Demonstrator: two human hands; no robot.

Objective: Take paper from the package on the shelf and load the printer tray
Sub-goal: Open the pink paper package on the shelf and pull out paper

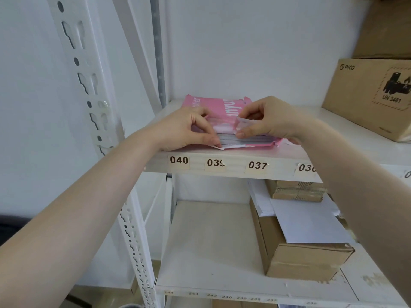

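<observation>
Reaching up and forward with both bare forearms from the bottom corners toward the upper shelf [235, 156], its front edge carrying number labels [179, 160] reading 040, 039, 037. Resting the left hand [184, 130] on the near left corner of the pink package [219, 107], fingers curled down and pinching at the torn front opening, thumb tip touching the lower edge of the wrapper just above the shelf lip. Pinching a loose flap of wrapper [243, 124] between thumb and forefinger of the right hand [271, 118], holding it lifted off the stack; remaining fingers folded behind, heel of the hand lying over the right side of the package. Showing between the two hands the exposed edge of the paper [242, 140], a flat white stack lying inside the opened wrapper, touching both sets of fingertips. Lying flat on the shelf, close to its front edge, with the pink printed top of the package stretching away behind the knuckles toward the white wall. Standing farther right on the same shelf, well apart from the hands, a brown cardboard box [369, 96] with another stacked on it. Sitting lower down, on the next shelf, a smaller carton [300, 256] with white sheets [309, 223] on top.
</observation>
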